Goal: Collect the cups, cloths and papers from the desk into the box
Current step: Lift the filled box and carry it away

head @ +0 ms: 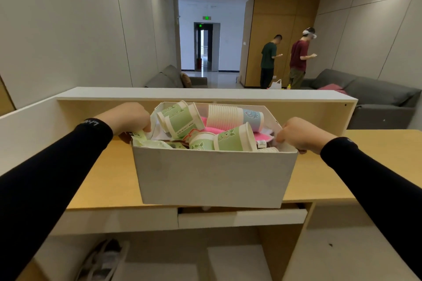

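A white cardboard box (214, 178) hangs over the front edge of the wooden desk (109, 180), held at both ends. My left hand (130, 116) grips its left rim, and my right hand (301, 134) grips its right rim. Inside lie several green paper cups (180, 118), a stack of white cups with a blue one (235, 116), a pink cloth (262, 136) and crumpled papers and wrappers (150, 142). The box's bottom is lower than the desk top at the front.
A raised white counter ledge (205, 93) runs behind the desk. Below the desk top a drawer (242, 217) stands slightly open. Grey sofas (370, 93) stand beyond, and two people (285, 59) stand at the back right near a wooden cabinet.
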The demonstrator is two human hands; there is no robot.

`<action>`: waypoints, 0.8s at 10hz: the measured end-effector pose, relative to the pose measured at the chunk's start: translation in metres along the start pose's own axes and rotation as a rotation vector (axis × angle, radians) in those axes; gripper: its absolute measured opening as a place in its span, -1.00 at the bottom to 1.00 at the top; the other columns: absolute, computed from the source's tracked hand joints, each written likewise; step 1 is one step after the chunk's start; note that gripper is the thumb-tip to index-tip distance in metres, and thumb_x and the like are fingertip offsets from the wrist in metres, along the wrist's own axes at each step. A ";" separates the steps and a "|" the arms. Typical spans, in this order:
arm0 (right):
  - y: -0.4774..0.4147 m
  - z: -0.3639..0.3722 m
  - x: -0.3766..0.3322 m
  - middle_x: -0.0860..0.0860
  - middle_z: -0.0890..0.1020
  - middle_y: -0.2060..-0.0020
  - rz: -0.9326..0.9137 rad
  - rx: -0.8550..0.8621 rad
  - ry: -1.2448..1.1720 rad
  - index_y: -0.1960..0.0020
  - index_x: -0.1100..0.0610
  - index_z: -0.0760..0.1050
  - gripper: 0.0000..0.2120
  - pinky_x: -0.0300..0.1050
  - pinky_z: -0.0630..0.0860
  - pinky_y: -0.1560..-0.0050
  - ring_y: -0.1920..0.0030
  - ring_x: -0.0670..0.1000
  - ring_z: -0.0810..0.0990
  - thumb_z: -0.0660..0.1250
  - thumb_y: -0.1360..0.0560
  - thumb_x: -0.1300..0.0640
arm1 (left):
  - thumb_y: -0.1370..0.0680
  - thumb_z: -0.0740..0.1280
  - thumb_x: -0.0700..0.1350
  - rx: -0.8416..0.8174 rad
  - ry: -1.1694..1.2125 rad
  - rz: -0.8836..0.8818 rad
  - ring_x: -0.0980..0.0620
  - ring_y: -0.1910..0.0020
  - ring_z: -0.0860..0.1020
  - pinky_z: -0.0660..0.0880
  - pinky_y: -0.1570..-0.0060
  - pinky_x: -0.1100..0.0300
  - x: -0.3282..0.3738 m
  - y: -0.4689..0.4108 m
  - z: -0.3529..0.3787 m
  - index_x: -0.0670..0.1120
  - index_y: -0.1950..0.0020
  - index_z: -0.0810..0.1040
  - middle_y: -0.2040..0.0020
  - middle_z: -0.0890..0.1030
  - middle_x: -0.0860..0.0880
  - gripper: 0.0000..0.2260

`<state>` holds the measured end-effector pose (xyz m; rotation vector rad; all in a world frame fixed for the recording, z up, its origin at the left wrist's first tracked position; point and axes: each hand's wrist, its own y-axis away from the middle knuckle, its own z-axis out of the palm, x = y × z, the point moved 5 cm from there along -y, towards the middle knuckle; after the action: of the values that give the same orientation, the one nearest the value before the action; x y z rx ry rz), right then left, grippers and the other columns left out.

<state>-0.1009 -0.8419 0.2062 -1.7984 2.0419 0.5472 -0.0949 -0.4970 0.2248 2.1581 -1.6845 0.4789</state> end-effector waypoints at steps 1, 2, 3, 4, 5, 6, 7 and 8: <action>0.011 0.019 -0.008 0.09 0.38 0.47 -0.018 -0.024 -0.015 0.15 0.29 0.42 -0.93 -0.18 0.30 0.49 0.49 0.01 0.33 0.23 -0.48 0.28 | -0.54 0.27 -0.25 0.001 -0.013 -0.021 -0.11 0.37 0.47 0.41 0.51 0.15 -0.023 0.009 -0.001 -0.18 0.27 0.40 0.25 0.45 -0.18 -0.81; 0.013 0.045 -0.012 0.09 0.42 0.45 -0.015 -0.025 -0.024 0.15 0.32 0.46 -0.87 -0.16 0.32 0.48 0.49 0.02 0.36 0.21 -0.49 0.25 | -0.53 0.28 -0.25 -0.023 -0.035 -0.039 -0.11 0.42 0.48 0.38 0.55 0.19 -0.054 0.015 0.001 -0.21 0.31 0.43 0.29 0.47 -0.18 -0.79; 0.026 0.086 -0.021 0.16 0.55 0.36 0.009 -0.069 -0.018 0.08 0.37 0.55 -0.75 -0.15 0.33 0.47 0.43 0.07 0.43 0.19 -0.52 0.20 | -0.51 0.30 -0.26 -0.060 -0.056 -0.068 -0.10 0.43 0.49 0.38 0.56 0.20 -0.095 0.020 0.007 -0.22 0.32 0.47 0.32 0.51 -0.17 -0.80; 0.039 0.132 -0.032 0.15 0.59 0.28 0.004 -0.122 -0.046 0.03 0.35 0.57 -0.72 -0.12 0.36 0.39 0.34 0.09 0.46 0.19 -0.54 0.15 | -0.51 0.29 -0.25 -0.113 -0.047 -0.104 -0.09 0.42 0.53 0.42 0.54 0.20 -0.140 0.021 0.014 -0.21 0.28 0.48 0.30 0.54 -0.17 -0.84; 0.054 0.182 -0.043 0.17 0.67 0.18 0.012 -0.129 -0.064 0.03 0.28 0.59 -0.70 -0.10 0.38 0.29 0.26 0.11 0.55 0.19 -0.53 0.08 | -0.52 0.29 -0.24 -0.172 -0.043 -0.139 -0.07 0.42 0.53 0.44 0.52 0.20 -0.188 0.024 0.023 -0.19 0.27 0.45 0.30 0.54 -0.16 -0.84; 0.075 0.232 -0.052 0.17 0.66 0.22 0.026 -0.158 -0.025 0.12 0.29 0.59 -0.63 -0.10 0.32 0.36 0.28 0.12 0.54 0.17 -0.54 0.02 | -0.51 0.31 -0.26 -0.224 0.000 -0.142 -0.05 0.47 0.50 0.37 0.56 0.24 -0.240 0.026 0.035 -0.19 0.32 0.44 0.36 0.53 -0.13 -0.80; 0.093 0.280 -0.056 0.21 0.67 0.23 0.040 -0.176 -0.030 0.16 0.33 0.59 -0.59 -0.09 0.29 0.37 0.27 0.17 0.56 0.17 -0.55 0.01 | -0.48 0.35 -0.23 -0.285 0.018 -0.137 -0.04 0.48 0.39 0.25 0.49 0.22 -0.292 0.021 0.057 -0.16 0.43 0.36 0.42 0.44 -0.10 -0.69; 0.102 0.325 -0.055 0.18 0.67 0.25 0.062 -0.200 -0.001 0.19 0.31 0.59 -0.56 -0.09 0.32 0.37 0.30 0.12 0.55 0.13 -0.57 -0.01 | -0.49 0.33 -0.24 -0.345 -0.009 -0.152 0.00 0.49 0.23 0.13 0.45 0.18 -0.333 0.017 0.088 -0.13 0.49 0.24 0.48 0.30 -0.06 -0.59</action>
<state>-0.1905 -0.6171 -0.0396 -1.8476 2.1135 0.7948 -0.1848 -0.2596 -0.0093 2.0132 -1.4674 0.1245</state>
